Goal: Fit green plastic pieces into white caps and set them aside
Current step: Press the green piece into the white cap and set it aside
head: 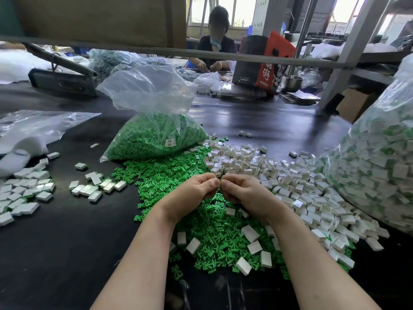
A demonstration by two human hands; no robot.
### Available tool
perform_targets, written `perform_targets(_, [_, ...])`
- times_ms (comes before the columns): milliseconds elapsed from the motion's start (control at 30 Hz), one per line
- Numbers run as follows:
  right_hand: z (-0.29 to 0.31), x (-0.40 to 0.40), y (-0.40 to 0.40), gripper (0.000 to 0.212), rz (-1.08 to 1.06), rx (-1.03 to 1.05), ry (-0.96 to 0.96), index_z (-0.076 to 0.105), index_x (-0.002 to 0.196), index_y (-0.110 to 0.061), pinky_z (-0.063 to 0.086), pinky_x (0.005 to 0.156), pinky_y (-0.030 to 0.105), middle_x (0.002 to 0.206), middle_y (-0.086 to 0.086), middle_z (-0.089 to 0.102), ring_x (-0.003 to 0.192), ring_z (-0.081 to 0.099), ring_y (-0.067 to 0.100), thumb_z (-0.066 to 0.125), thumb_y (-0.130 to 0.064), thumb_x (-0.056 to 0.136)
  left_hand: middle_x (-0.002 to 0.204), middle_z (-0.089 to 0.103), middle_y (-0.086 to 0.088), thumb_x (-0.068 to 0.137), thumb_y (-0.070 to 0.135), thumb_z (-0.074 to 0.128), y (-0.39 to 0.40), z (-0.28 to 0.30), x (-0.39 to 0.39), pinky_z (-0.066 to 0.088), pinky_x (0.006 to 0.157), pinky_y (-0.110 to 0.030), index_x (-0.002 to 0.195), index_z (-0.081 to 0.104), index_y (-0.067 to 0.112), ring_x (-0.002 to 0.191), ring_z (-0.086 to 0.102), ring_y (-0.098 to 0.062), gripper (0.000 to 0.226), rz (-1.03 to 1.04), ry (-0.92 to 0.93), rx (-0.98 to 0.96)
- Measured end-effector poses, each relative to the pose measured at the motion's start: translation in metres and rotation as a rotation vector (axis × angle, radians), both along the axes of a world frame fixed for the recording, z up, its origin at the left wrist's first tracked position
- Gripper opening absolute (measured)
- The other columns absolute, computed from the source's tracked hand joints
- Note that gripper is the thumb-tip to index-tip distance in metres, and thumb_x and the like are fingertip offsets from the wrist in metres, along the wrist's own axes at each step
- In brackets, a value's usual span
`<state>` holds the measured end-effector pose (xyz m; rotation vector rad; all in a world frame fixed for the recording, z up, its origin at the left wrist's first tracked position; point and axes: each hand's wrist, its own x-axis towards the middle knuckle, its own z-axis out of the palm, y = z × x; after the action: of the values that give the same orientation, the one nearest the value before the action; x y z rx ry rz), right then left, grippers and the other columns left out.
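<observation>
Whatever the left hand (194, 191) and right hand (244, 193) pinch between them is hidden by curled fingers

Daylight pours in from the windows (237, 12) ahead of me, blown out white. My black worktop (55, 231) throws back a soft sheen. Wide-angle bending curves the edges; the far background looks soft.
</observation>
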<state>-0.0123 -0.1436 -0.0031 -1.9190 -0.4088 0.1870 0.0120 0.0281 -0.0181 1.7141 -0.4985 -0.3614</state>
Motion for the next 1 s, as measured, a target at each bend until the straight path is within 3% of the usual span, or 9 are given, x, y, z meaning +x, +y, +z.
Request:
perform_targets(233, [-0.0004,-0.0003,-0.0005,0.032,0.000,-0.033,0.005,0.054,0.088,0.010,0.031,0.054,0.016,0.063,-0.005,0.041,0.055,0.036,0.006,0.047,-0.017,0.103,0.072,0.041,0.005,0.105,0.019,0.042,0.0018,-0.0001,-0.0006,0.033,0.064,-0.021,0.089,0.052,0.012,0.066,0.037,-0.007,0.020,-0.009,0.000,0.022])
perform_targets(367, [0.0008,-0.0007,-0.0009,0.030,0.014,-0.048,0.002,0.056,0.088,0.006,0.032,0.052,0.014,0.062,-0.006,0.041,0.054,0.036,0.005,0.047,-0.018,0.103,0.076,0.042,-0.001,0.104,0.021,0.043,0.0033,-0.0003,-0.0005,0.034,0.066,-0.020,0.091,0.054,0.012,0.070,0.039,-0.012,0.020,-0.023,0.005,0.027])
perform_targets(533, [0.0022,-0.0016,-0.0018,0.028,0.038,-0.040,0.030,0.056,0.083,-0.003,0.031,0.051,0.014,0.060,-0.010,0.040,0.052,0.035,0.003,0.047,-0.020,0.103,0.085,0.043,-0.004,0.100,0.027,0.047,0.0057,-0.0020,0.0008,0.034,0.078,-0.032,0.097,0.055,-0.001,0.080,0.039,-0.016,0.029,-0.035,0.025,0.036])
perform_targets(600, [0.0030,-0.0018,-0.0015,0.026,0.048,-0.035,0.038,0.057,0.082,-0.008,0.031,0.052,0.015,0.060,-0.011,0.040,0.053,0.035,0.004,0.047,-0.020,0.103,0.080,0.043,-0.002,0.096,0.031,0.048,0.0053,-0.0010,0.0001,0.034,0.074,-0.029,0.093,0.057,0.006,0.075,0.040,-0.013,0.026,-0.041,0.027,0.030])
perform_targets(800, [0.0002,-0.0002,-0.0046,0.030,0.044,-0.024,0.058,0.057,0.090,0.006,0.032,0.052,0.014,0.059,-0.012,0.041,0.053,0.036,0.003,0.046,-0.019,0.104,0.078,0.044,0.003,0.095,0.032,0.049,0.0051,-0.0018,0.0004,0.035,0.072,-0.025,0.094,0.060,0.016,0.073,0.041,-0.009,0.020,-0.045,0.047,0.019])
perform_targets(1000, [-0.0059,0.0028,0.0043,0.030,-0.005,0.244,0.097,0.048,0.068,-0.016,0.030,0.055,0.021,0.061,-0.005,0.038,0.056,0.033,0.010,0.049,-0.021,0.097,0.074,0.051,0.005,0.103,0.017,0.044,-0.0011,-0.0005,-0.0012,0.040,0.066,-0.016,0.084,0.065,0.022,0.067,0.045,-0.005,0.029,0.030,0.103,-0.139])
